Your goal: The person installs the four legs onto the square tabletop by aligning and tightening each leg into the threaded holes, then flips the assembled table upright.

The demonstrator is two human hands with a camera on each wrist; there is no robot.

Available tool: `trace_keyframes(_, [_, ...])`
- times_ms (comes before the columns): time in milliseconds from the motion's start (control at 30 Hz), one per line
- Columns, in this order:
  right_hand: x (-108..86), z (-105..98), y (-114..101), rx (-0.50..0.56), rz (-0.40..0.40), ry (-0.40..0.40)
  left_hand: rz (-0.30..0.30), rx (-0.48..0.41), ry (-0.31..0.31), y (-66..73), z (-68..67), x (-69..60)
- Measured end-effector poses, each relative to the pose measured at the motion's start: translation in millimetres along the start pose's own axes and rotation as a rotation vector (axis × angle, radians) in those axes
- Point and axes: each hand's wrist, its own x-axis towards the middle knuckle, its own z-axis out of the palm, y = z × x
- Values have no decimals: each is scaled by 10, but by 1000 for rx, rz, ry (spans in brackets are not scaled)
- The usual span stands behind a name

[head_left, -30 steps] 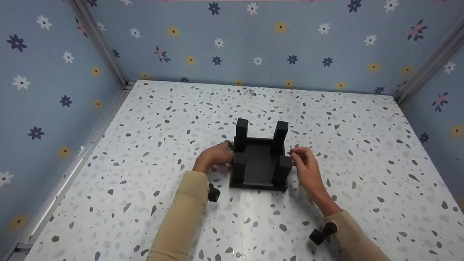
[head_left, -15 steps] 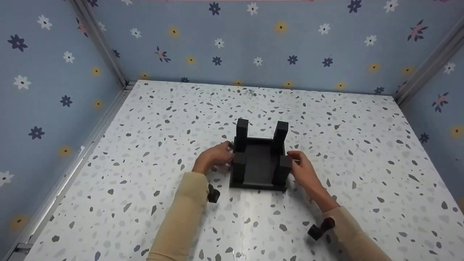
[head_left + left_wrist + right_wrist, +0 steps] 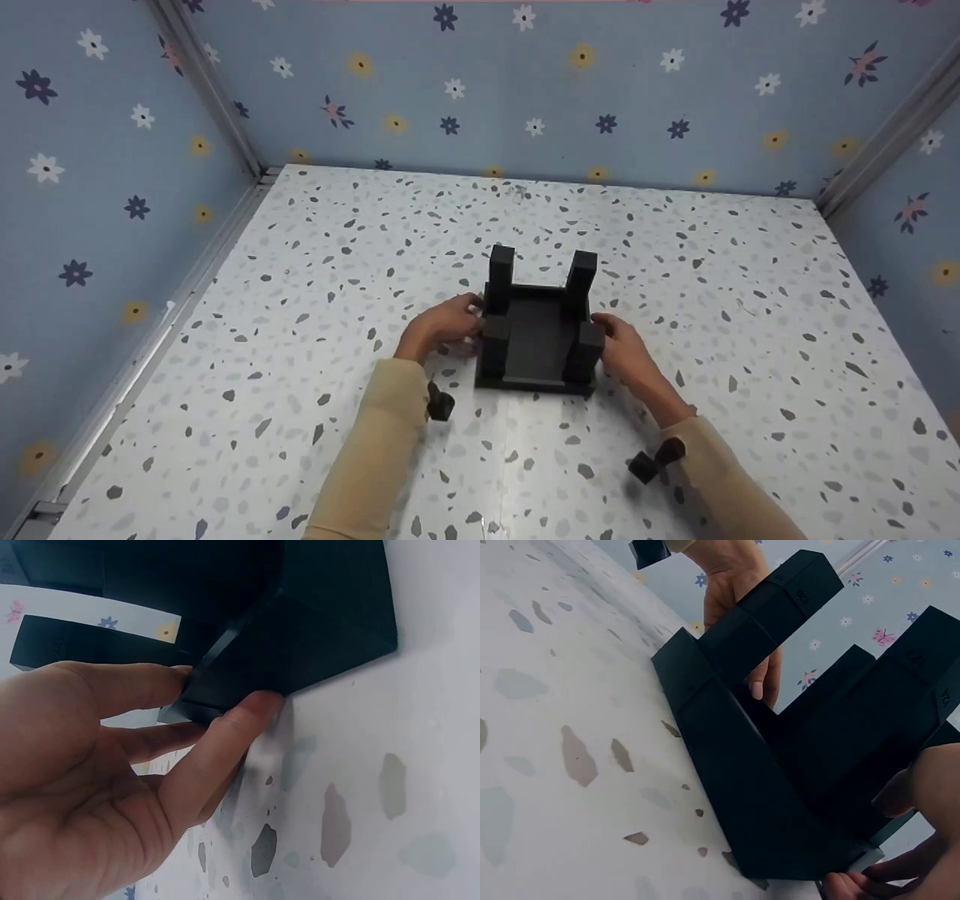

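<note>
A small black table-like stand [image 3: 535,337] lies bottom up on the speckled tabletop. Several square legs point upward from its corners, around a shallow recess. My left hand [image 3: 448,321] grips its left side; in the left wrist view, fingertips [image 3: 259,703] press the side wall and rim. On the opposite side, my right hand [image 3: 624,351] holds the right wall near the front leg, which partly hides its fingertips. Close up in the right wrist view, the right thumb [image 3: 896,793] lies against a leg and other fingers reach the lower edge. Small markings show on the legs.
White speckled tabletop [image 3: 300,285] surrounds the stand. Blue flowered panels [image 3: 495,90] enclose it at the back and sides, with metal posts [image 3: 206,82] at the corners. Black wrist-worn pieces [image 3: 654,463] project from both sleeves, low over the table.
My right hand has moved in to the left and slightly down, its fingers now against the stand's right side. The left hand stays almost still, and the stand has not visibly shifted.
</note>
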Motion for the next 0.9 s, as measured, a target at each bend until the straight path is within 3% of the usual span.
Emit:
trace_keyframes(300, [32,-2,-18,-25,-5,-17,42,-88,-8,-41,15,5])
trace_keyframes(633, [8,1,13,6,-13,1,48,-21,16,-19,29,6])
trace_keyframes(800, [-37,-50,-46,90,-11,8,58,-110,12,5,-14,-18])
trace_keyframes(900, [-52,-96,-88,142,-22,35,118,-195,13,20,-30,-18])
